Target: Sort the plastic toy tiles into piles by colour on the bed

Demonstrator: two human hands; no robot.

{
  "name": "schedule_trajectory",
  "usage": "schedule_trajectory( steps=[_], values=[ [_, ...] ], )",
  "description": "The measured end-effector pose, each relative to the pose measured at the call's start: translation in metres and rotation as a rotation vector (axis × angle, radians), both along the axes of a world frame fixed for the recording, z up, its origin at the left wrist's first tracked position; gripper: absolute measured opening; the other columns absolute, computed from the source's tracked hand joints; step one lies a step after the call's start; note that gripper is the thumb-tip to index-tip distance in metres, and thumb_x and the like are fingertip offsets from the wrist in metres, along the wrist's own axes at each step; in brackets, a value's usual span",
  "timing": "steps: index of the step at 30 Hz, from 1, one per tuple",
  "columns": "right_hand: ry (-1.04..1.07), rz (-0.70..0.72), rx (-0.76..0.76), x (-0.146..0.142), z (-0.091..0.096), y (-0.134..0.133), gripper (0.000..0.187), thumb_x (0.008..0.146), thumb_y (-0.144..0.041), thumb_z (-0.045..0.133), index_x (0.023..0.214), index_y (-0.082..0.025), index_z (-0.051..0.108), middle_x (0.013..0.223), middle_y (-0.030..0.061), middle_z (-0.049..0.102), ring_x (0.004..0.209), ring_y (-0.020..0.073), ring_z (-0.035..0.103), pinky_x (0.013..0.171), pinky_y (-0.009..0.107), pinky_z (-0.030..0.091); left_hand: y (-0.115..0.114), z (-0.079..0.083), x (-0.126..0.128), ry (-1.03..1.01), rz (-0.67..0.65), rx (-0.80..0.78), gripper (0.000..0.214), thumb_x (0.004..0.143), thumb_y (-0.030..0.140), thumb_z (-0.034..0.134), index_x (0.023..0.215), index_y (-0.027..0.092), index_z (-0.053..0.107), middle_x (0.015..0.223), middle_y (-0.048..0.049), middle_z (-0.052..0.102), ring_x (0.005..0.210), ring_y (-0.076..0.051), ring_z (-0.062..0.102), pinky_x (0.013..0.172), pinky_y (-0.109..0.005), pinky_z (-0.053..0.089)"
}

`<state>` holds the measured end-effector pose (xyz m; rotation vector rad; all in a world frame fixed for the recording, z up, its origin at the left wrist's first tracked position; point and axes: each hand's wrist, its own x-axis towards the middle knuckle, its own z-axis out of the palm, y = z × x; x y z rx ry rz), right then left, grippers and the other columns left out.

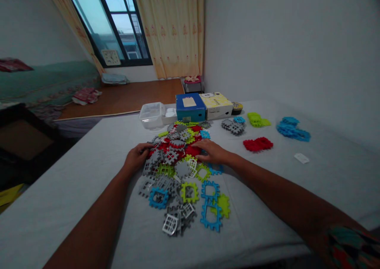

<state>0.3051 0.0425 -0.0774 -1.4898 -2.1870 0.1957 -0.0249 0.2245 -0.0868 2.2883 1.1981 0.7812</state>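
Note:
A heap of flat, notched plastic building tiles (182, 168) in grey, red, lime and blue lies on the cloth-covered table between my hands. At the heap's left edge, my left hand (135, 159) has its fingers curled against the tiles, and what they grip is hidden. My right hand (214, 152) reaches in from the right, thumb and fingers apart, touching the heap beside a red tile (192, 150). Nearer me lie blue frame tiles (211, 217), a lime frame tile (189, 192) and white window-like pieces (170, 224).
Sorted stacks stand at the right: grey tiles (234, 127), lime tiles (257, 120), red tiles (257, 144) and blue tiles (292, 129). A white tag (301, 158) lies nearby. Behind the heap are a clear plastic box (152, 115), a blue box (190, 107) and a yellow-white box (216, 105).

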Motion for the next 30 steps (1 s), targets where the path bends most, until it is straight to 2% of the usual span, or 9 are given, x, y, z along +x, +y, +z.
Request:
schedule_trajectory(
  steps=[7, 9, 14, 18, 22, 26, 30],
  values=[
    [-0.002, -0.095, -0.012, 0.002, 0.003, -0.006, 0.044, 0.084, -0.042, 0.073, 0.122, -0.021, 0.066, 0.12, 0.0122, 0.068, 0.109, 0.0288, 0.061, 0.092, 0.043, 0.048, -0.001, 0.002, 0.0, -0.029, -0.002, -0.014, 0.04, 0.076, 0.039, 0.051, 0.101, 0.021, 0.076, 0.11, -0.0072, 0.075, 0.103, -0.025, 0.068, 0.095, -0.038, 0.053],
    [0.026, -0.11, 0.011, 0.004, 0.002, -0.005, 0.048, 0.083, -0.043, 0.074, 0.125, -0.022, 0.064, 0.124, 0.0123, 0.066, 0.113, 0.0282, 0.06, 0.095, 0.042, 0.048, -0.001, 0.003, 0.0, -0.035, 0.006, -0.021, 0.039, 0.075, 0.038, 0.05, 0.1, 0.021, 0.076, 0.111, -0.0072, 0.075, 0.106, -0.026, 0.068, 0.097, -0.038, 0.052],
    [0.091, -0.179, 0.089, 0.013, -0.001, -0.001, 0.07, 0.079, -0.042, 0.078, 0.141, -0.024, 0.05, 0.127, 0.0125, 0.059, 0.112, 0.0259, 0.058, 0.095, 0.04, 0.048, 0.001, 0.001, 0.0, -0.04, 0.024, -0.025, 0.038, 0.075, 0.037, 0.051, 0.099, 0.023, 0.076, 0.112, -0.0056, 0.075, 0.107, -0.026, 0.067, 0.102, -0.039, 0.049],
    [0.074, -0.274, 0.077, 0.029, 0.009, 0.0, 0.065, 0.079, -0.044, 0.075, 0.135, -0.018, 0.055, 0.117, 0.0129, 0.059, 0.103, 0.0257, 0.059, 0.089, 0.04, 0.05, 0.003, 0.0, 0.0, -0.021, 0.014, -0.037, 0.04, 0.075, 0.039, 0.05, 0.101, 0.022, 0.076, 0.114, -0.0075, 0.075, 0.107, -0.027, 0.067, 0.1, -0.04, 0.051],
    [0.08, -0.328, 0.023, 0.068, 0.033, -0.014, 0.06, 0.075, -0.037, 0.077, 0.128, -0.015, 0.059, 0.119, 0.0148, 0.062, 0.104, 0.0267, 0.06, 0.093, 0.042, 0.049, 0.003, 0.001, -0.001, -0.01, 0.006, -0.009, 0.04, 0.076, 0.04, 0.05, 0.102, 0.023, 0.076, 0.115, -0.0071, 0.074, 0.109, -0.027, 0.067, 0.102, -0.04, 0.05],
    [0.158, -0.454, -0.122, 0.131, 0.056, -0.054, 0.061, 0.078, -0.032, 0.072, 0.136, -0.018, 0.057, 0.129, 0.0136, 0.063, 0.107, 0.0252, 0.063, 0.097, 0.041, 0.05, 0.003, 0.002, 0.0, -0.005, 0.01, 0.013, 0.037, 0.076, 0.04, 0.052, 0.099, 0.025, 0.077, 0.113, -0.0058, 0.075, 0.109, -0.027, 0.067, 0.101, -0.04, 0.05],
    [0.158, -0.635, -0.307, 0.196, 0.053, -0.103, 0.066, 0.073, -0.031, 0.073, 0.137, -0.019, 0.06, 0.125, 0.0117, 0.068, 0.112, 0.0272, 0.065, 0.097, 0.038, 0.052, 0.005, 0.001, -0.001, 0.001, 0.012, 0.023, 0.036, 0.075, 0.038, 0.052, 0.099, 0.025, 0.077, 0.113, -0.0053, 0.075, 0.11, -0.027, 0.067, 0.102, -0.041, 0.05]
  ],
)
